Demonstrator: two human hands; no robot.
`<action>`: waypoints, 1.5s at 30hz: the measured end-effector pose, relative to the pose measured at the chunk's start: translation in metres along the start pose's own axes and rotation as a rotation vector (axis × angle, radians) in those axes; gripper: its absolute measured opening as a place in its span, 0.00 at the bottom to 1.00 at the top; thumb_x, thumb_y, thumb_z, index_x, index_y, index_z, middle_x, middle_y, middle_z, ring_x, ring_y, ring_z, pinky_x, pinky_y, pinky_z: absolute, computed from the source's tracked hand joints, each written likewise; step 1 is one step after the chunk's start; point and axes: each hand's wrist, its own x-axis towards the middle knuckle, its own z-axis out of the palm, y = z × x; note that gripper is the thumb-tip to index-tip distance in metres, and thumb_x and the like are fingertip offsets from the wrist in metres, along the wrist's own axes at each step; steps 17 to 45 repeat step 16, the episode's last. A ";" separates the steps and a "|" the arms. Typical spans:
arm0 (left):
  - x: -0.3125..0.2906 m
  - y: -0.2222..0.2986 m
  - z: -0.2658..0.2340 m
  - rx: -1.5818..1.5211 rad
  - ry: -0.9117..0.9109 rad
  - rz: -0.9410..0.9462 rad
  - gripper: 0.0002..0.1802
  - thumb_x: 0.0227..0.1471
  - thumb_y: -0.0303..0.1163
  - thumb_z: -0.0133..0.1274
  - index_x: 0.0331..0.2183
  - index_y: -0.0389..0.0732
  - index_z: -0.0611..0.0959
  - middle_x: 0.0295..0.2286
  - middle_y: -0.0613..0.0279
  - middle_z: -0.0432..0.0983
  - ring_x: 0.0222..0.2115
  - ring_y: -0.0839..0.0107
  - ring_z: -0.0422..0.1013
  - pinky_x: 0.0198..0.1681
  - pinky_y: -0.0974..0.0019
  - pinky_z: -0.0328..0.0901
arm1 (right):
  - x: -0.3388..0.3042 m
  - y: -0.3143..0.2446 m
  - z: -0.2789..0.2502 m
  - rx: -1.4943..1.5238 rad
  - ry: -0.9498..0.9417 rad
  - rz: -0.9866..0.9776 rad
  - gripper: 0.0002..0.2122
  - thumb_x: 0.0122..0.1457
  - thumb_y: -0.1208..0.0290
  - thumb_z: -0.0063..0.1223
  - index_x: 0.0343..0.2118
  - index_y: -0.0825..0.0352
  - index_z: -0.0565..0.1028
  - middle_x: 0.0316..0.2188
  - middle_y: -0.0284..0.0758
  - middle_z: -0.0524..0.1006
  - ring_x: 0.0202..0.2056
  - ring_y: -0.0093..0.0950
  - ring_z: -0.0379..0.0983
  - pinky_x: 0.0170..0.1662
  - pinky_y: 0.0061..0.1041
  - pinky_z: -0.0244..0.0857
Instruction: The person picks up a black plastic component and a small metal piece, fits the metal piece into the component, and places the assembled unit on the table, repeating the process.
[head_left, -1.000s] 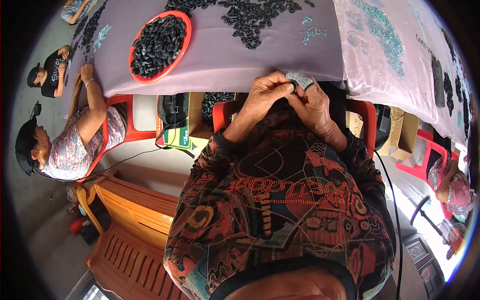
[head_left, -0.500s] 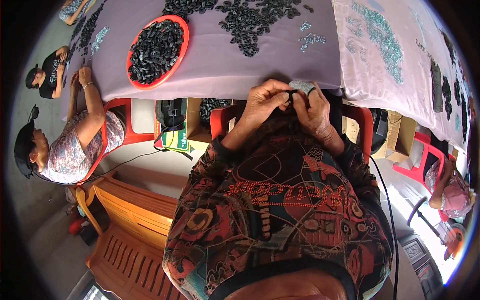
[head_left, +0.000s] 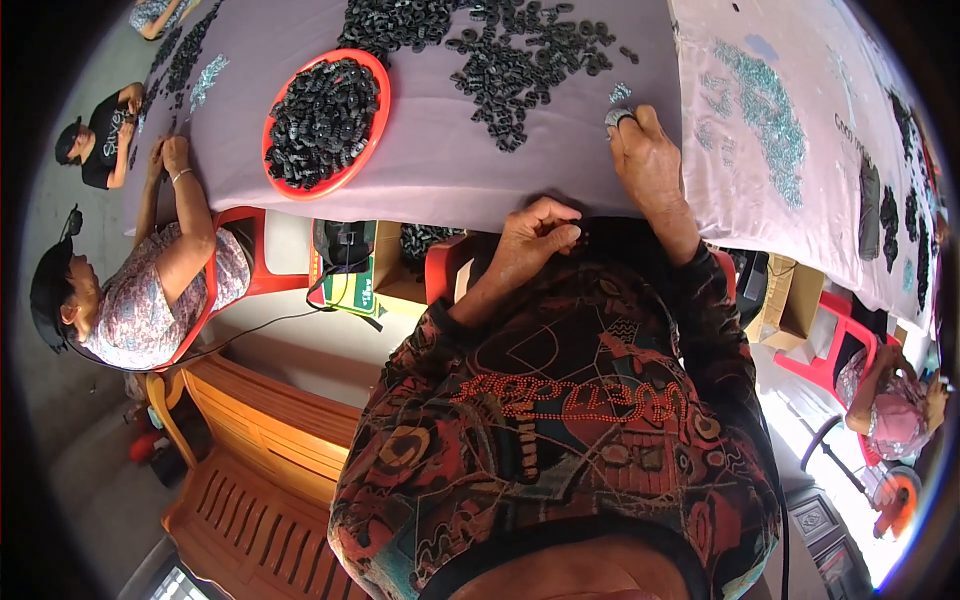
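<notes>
My left hand (head_left: 540, 235) is at the table's near edge, thumb and fingers pinched on a small black piece, mostly hidden against the dark clothing behind it. My right hand (head_left: 648, 160) is over the tabletop with its fingers curled down and closed; whatever lies between its fingertips is hidden. A grey wrap with a black band covers one of its fingers. Just beyond those fingertips lie small shiny silvery-blue pieces (head_left: 620, 92). Many small black ring-like parts (head_left: 505, 85) are spread on the cloth ahead of my hands.
A red plastic basin (head_left: 384, 105) full of black parts stands left on the mauve cloth (head_left: 430, 180). More shiny pieces (head_left: 765, 110) lie on the pale cloth to the right. A person (head_left: 140, 290) sits at the left, another (head_left: 885, 400) at the right. An orange bench (head_left: 270, 420) stands behind left.
My hands, together at the table edge before, are now apart. The right one has moved forward onto the table by the shiny pieces; the left has dropped slightly nearer my body.
</notes>
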 end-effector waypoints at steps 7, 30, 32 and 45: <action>0.000 0.009 0.001 -0.068 0.082 -0.007 0.08 0.48 0.24 0.52 0.35 0.36 0.75 0.22 0.68 0.72 0.22 0.83 0.66 0.26 0.78 0.64 | 0.030 0.001 0.003 -0.116 -0.249 -0.018 0.04 0.46 0.75 0.50 0.25 0.68 0.68 0.30 0.40 0.69 0.28 0.37 0.73 0.28 0.33 0.69; -0.022 0.052 -0.027 0.068 0.334 0.062 0.12 0.47 0.20 0.51 0.37 0.38 0.76 0.24 0.67 0.73 0.23 0.82 0.67 0.27 0.78 0.65 | 0.037 0.011 0.007 0.094 -0.143 0.053 0.09 0.48 0.68 0.52 0.26 0.68 0.68 0.30 0.42 0.71 0.27 0.43 0.72 0.27 0.37 0.67; -0.022 0.052 -0.027 0.068 0.334 0.062 0.12 0.47 0.20 0.51 0.37 0.38 0.76 0.24 0.67 0.73 0.23 0.82 0.67 0.27 0.78 0.65 | 0.037 0.011 0.007 0.094 -0.143 0.053 0.09 0.48 0.68 0.52 0.26 0.68 0.68 0.30 0.42 0.71 0.27 0.43 0.72 0.27 0.37 0.67; -0.022 0.052 -0.027 0.068 0.334 0.062 0.12 0.47 0.20 0.51 0.37 0.38 0.76 0.24 0.67 0.73 0.23 0.82 0.67 0.27 0.78 0.65 | 0.037 0.011 0.007 0.094 -0.143 0.053 0.09 0.48 0.68 0.52 0.26 0.68 0.68 0.30 0.42 0.71 0.27 0.43 0.72 0.27 0.37 0.67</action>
